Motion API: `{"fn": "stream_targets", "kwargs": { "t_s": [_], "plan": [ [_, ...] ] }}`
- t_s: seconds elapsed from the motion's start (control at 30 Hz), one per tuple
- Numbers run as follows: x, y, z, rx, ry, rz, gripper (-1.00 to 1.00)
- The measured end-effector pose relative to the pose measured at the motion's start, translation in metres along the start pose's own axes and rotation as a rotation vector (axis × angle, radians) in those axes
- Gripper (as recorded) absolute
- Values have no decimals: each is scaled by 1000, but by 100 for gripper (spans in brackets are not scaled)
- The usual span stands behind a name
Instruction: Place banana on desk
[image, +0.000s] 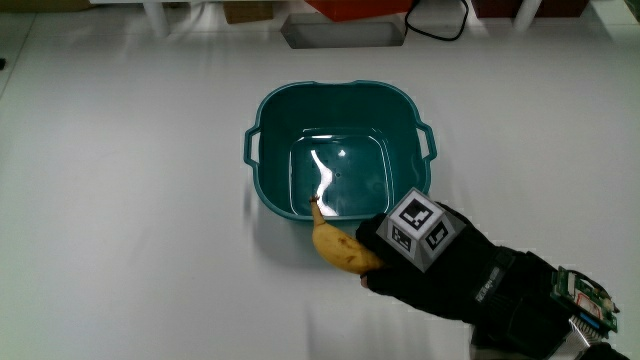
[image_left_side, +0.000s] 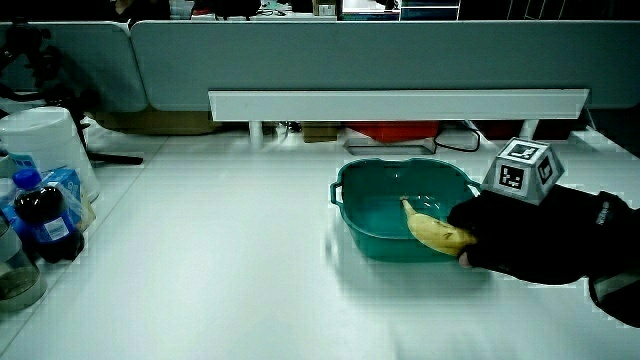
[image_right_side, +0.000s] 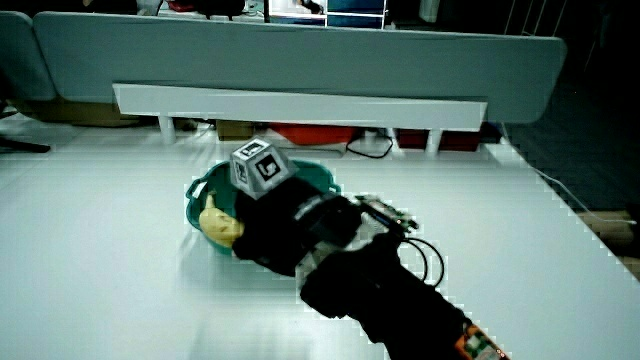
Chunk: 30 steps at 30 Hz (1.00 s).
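Your hand (image: 440, 262) is clamped on the banana (image: 338, 245), which juts from your fingers over the teal basin's (image: 270, 130) rim nearest you. It looks lifted out but not yet set down; 1 step remains: lowering it onto the desk (image: 130, 220).
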Motion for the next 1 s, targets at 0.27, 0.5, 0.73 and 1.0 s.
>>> {"fn": "stream_targets", "kwargs": {
  "t_s": [0.27, 0.5, 0.73, 1.0],
  "plan": [
    [-22, -2, -31, -49, 32, 49, 0],
    [-43, 8, -55, -101, -7, 63, 0],
    [-55, 21, -81, -139, -24, 43, 0],
    [-59, 30, -102, -202, -4, 56, 0]
  ]
}}
